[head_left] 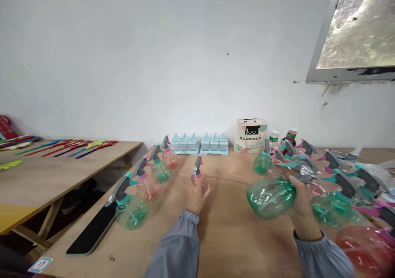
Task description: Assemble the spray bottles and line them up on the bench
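My left hand (196, 195) is closed round the body of a small pink spray bottle (197, 180), which stands upright in the middle of the table; the hand hides most of it. Gripped at the neck by my right hand (302, 204), a clear green spray bottle (271, 198) is tilted on its side above the table, its base toward the left. Its spray head is blurred. Left of my left hand, green (132, 212) and pink spray bottles (147, 187) stand in a row. Several more spray bottles (335, 206) crowd the table right of my right hand.
A black phone (94, 228) lies at the left edge of the wooden table (228, 237). Pale blue ice-pop moulds (214, 146), a paper bag (250, 137) and two white-capped bottles (290, 141) stand at the back. Another table (27, 183) at left bears colourful sticks.
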Demonstrator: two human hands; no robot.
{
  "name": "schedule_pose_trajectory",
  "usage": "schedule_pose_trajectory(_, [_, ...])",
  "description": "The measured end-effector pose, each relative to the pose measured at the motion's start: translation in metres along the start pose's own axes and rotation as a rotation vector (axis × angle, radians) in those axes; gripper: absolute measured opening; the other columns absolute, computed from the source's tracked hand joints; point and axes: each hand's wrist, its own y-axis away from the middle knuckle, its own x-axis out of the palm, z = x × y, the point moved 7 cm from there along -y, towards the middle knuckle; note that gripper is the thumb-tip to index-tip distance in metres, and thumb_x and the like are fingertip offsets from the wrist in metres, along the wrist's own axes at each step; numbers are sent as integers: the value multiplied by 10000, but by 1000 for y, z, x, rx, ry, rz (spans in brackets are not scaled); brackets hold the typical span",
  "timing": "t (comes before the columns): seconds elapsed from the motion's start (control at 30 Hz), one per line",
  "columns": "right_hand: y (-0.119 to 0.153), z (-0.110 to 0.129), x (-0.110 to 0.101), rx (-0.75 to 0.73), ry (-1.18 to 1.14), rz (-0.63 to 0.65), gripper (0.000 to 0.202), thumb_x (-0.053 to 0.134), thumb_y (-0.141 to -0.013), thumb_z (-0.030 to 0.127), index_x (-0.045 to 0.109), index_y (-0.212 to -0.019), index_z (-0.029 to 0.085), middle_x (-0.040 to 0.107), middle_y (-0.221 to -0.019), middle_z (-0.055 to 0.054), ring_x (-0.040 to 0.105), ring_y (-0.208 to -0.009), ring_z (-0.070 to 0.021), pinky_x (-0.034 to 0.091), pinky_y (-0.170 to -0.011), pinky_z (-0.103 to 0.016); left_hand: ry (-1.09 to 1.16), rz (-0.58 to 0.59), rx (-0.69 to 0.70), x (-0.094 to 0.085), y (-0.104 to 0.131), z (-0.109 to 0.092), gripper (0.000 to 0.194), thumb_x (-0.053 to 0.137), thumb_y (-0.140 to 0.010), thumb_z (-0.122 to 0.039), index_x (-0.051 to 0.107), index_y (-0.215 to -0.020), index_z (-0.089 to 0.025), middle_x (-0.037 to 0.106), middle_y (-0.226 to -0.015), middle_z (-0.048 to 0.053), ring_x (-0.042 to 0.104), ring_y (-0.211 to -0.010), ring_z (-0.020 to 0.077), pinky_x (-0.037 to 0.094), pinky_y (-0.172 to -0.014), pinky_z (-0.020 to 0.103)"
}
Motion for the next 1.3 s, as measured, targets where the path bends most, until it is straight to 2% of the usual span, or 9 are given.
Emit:
schedule_pose_trajectory(0.07, [8, -18, 27, 127, -93, 72, 510, 534, -779, 481, 652, -1207, 228, 753, -1060, -113, 710, -1010, -336, 532, -918, -525, 8, -49, 4, -2, 9, -9, 350, 665, -779, -282, 671, -1121, -206, 593, -1091, 147, 592, -1023, 308, 526, -848, 432])
schedule_pose_trajectory(0.17, [17, -38, 68, 225, -124, 281, 554, 502, -757, 523, 658, -1190, 215, 754, -1036, -119, 700, -1003, -329, 528, -908, -516, 28, -75, 20, -4, 17, -18, 370, 680, -757, -271, 677, -1120, -207, 574, -1149, 166, 570, -1067, 325, 514, -872, 460])
schedule_pose_trajectory(0.27, [21, -50, 89, 244, -120, 370, 520, 498, -749, 544, 672, -1103, 204, 747, -933, -114, 695, -922, -318, 539, -854, -495, 29, -77, 17, -5, 19, -19, 369, 686, -742, -255, 681, -1109, -218, 576, -1133, 151, 558, -1081, 322, 500, -903, 480])
schedule_pose_trajectory(0.43, [20, -60, 96, 198, -171, 327, 354, 495, -745, 497, 656, -914, 230, 707, -827, -83, 665, -805, -274, 549, -773, -433, 26, -59, 6, -4, 18, -17, 367, 680, -742, -265, 683, -1107, -231, 580, -1116, 146, 558, -1070, 327, 494, -897, 490])
schedule_pose_trajectory(0.63, [33, -67, 110, 258, -141, 486, 453, 474, -745, 511, 671, -1045, 235, 727, -876, -97, 671, -858, -295, 540, -754, -435, 28, -29, 1, -2, 16, -15, 381, 681, -745, -283, 674, -1124, -238, 568, -1153, 147, 550, -1089, 329, 487, -907, 490])
schedule_pose_trajectory(0.83, [34, -68, 103, 185, -86, 339, 374, 518, -745, 550, 648, -888, 230, 695, -806, -69, 614, -734, -231, 509, -716, -369, 45, -23, -2, -2, 16, -15, 387, 684, -747, -278, 671, -1133, -245, 559, -1145, 139, 538, -1095, 319, 478, -922, 493])
schedule_pose_trajectory(1.0, [43, -75, 109, 255, -111, 444, 401, 542, -749, 513, 675, -991, 223, 729, -861, -88, 658, -813, -263, 527, -754, -394, 36, -28, 4, -2, 17, -14, 388, 694, -755, -289, 671, -1137, -225, 550, -1175, 158, 521, -1144, 334, 469, -938, 490])
schedule_pose_trajectory(1.17, [39, -75, 96, 190, -113, 248, 312, 574, -734, 473, 684, -894, 229, 733, -801, -64, 659, -764, -244, 540, -720, -372, 43, -24, 9, -1, 17, -13, 392, 696, -748, -301, 664, -1136, -247, 562, -1172, 143, 529, -1156, 335, 466, -952, 502])
schedule_pose_trajectory(1.3, [43, -75, 104, 218, -100, 392, 393, 547, -751, 497, 701, -984, 221, 741, -858, -83, 667, -805, -259, 539, -720, -381, 73, -36, 2, -2, 17, -13, 398, 713, -734, -280, 660, -1129, -280, 566, -1194, 130, 535, -1158, 333, 474, -946, 505])
